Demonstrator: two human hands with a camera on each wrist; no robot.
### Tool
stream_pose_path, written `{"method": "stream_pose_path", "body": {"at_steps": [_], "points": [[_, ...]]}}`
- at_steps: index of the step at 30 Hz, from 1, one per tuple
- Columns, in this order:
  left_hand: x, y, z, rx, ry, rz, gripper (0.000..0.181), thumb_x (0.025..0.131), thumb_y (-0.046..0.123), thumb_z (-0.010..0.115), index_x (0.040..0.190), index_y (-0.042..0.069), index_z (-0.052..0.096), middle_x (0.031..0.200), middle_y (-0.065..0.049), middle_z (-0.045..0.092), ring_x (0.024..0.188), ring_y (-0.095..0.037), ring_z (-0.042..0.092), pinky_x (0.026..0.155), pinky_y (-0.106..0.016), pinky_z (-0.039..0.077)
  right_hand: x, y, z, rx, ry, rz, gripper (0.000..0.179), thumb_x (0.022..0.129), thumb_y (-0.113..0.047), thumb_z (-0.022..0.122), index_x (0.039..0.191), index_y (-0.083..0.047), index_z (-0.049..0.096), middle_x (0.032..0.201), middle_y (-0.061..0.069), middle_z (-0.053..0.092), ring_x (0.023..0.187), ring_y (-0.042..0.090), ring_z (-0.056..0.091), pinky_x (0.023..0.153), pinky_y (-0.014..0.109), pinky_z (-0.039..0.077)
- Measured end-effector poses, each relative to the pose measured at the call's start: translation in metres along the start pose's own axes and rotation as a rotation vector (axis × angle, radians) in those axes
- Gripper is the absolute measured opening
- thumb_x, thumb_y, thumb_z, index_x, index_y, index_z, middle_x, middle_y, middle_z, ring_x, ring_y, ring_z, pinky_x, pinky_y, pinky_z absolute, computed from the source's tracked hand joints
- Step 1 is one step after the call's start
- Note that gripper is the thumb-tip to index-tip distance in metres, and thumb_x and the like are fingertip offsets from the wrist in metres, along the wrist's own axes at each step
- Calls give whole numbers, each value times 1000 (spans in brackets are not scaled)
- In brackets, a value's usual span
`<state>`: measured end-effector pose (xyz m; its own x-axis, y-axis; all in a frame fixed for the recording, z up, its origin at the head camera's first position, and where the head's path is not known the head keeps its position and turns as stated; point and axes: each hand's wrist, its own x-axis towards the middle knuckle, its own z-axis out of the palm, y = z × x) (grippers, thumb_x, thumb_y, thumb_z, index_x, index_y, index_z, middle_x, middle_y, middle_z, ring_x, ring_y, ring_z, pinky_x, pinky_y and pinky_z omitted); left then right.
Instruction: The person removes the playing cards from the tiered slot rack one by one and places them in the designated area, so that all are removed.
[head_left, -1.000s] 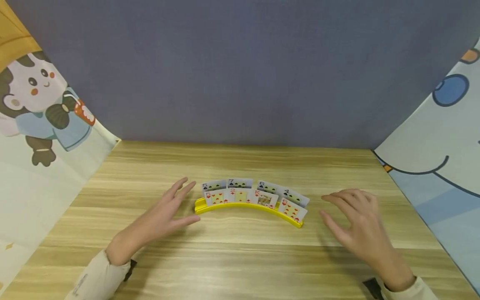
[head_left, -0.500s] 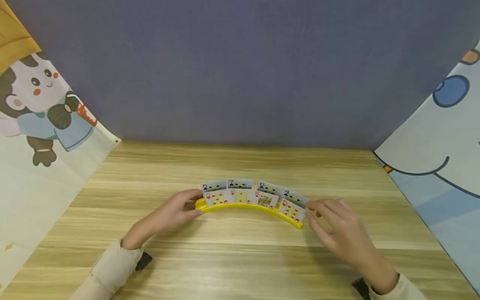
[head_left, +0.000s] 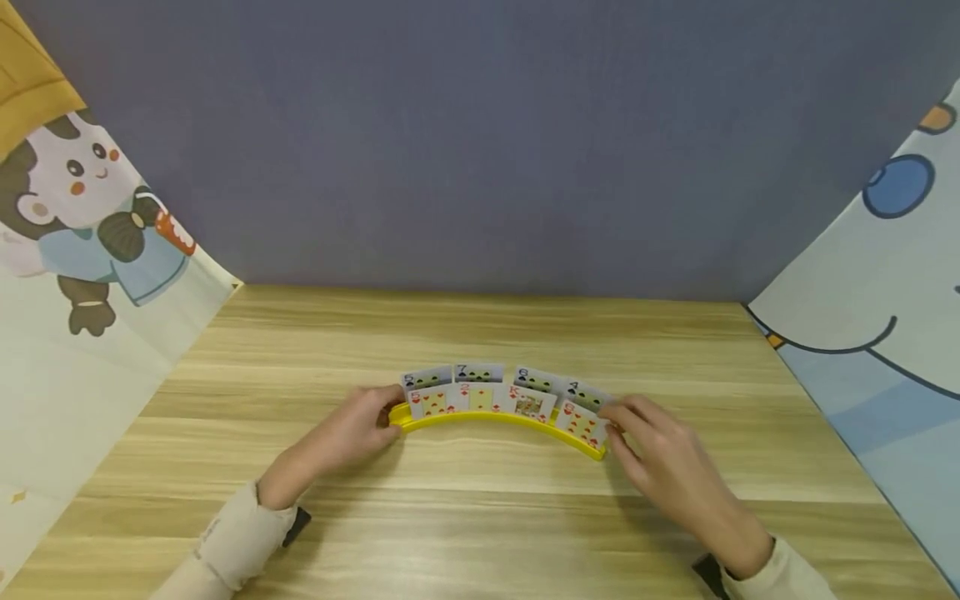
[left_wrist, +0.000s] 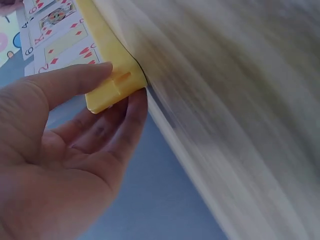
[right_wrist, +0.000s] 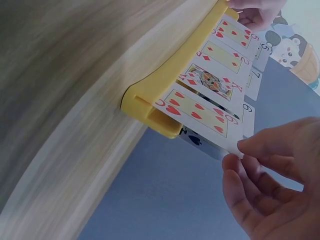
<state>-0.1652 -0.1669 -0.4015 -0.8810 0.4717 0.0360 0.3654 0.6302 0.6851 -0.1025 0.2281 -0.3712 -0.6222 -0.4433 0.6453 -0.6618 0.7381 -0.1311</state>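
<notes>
A curved yellow playing-card holder (head_left: 480, 416) stands on the table with two rows of cards upright in it. Its front row shows the five of hearts (head_left: 432, 403), two of diamonds (head_left: 480, 397), king of diamonds (head_left: 529, 403) and six of hearts (head_left: 581, 424). Spades stand behind them, partly covered. My left hand (head_left: 348, 437) grips the holder's left end, thumb (left_wrist: 80, 79) on the near side and fingers behind. At the other end, my right hand (head_left: 663, 454) pinches the upper corner of the six of hearts between thumb and fingertips; its lower edge is still in the slot.
The wood-grain table (head_left: 465, 533) extends around the holder. A grey-blue panel (head_left: 480, 150) rises at the back. Printed cartoon panels stand at the left (head_left: 97, 225) and right (head_left: 885, 275).
Both hands have moved inward to the holder. The left hand has taken hold of its left end, and the right hand has come to pinch the six of hearts. The cards keep their order.
</notes>
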Motion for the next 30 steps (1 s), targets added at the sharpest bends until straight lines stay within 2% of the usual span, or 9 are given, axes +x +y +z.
{"method": "stream_pose_path", "body": {"at_steps": [3,9,15,20,23,27,30], "points": [[1,3,3,43,26,-1,41,83,-2,72,123,-6,63,113,-19,69,83,-13,65,67,-20,55,0,0,2,11,-14,16,29,72,9,77,98,-5,72,98,3,65,71,8,60,55,13,48],[0,8,6,99,89,-5,32,81,-2,74,113,-5,69,104,-18,72,67,-11,57,53,-21,50,3,-1,5,11,-44,39,29,74,9,77,99,-5,72,99,2,63,71,6,55,53,16,46],[-2,10,5,93,116,-3,31,79,-4,74,110,-7,70,105,-22,71,69,-10,59,54,-19,51,8,-1,10,-22,-71,35,29,76,4,77,103,-6,72,100,5,64,69,8,56,50,18,45],[-2,7,1,73,111,-6,30,79,-4,74,109,-6,70,104,-21,71,66,-11,58,53,-19,51,12,0,14,-52,-92,33,32,78,3,77,107,-6,68,102,8,69,76,16,65,54,26,52],[-2,4,-2,60,107,-27,29,80,-3,74,108,-5,69,103,-20,71,68,-12,58,54,-20,51,14,-1,17,-71,-104,29,33,78,3,77,107,-6,65,92,7,70,70,15,63,51,26,50],[-3,2,-6,70,107,-62,27,80,-1,74,106,-4,69,102,-19,71,70,-13,58,54,-22,50,16,-3,22,-87,-127,43,31,81,2,75,108,-6,62,75,1,63,57,7,49,45,19,38],[-3,1,-7,84,114,-74,25,80,-1,75,104,-5,69,102,-20,71,69,-14,58,54,-22,50,16,-2,26,-76,-118,62,31,84,2,73,110,-4,58,74,2,63,56,6,50,44,18,37]]}}
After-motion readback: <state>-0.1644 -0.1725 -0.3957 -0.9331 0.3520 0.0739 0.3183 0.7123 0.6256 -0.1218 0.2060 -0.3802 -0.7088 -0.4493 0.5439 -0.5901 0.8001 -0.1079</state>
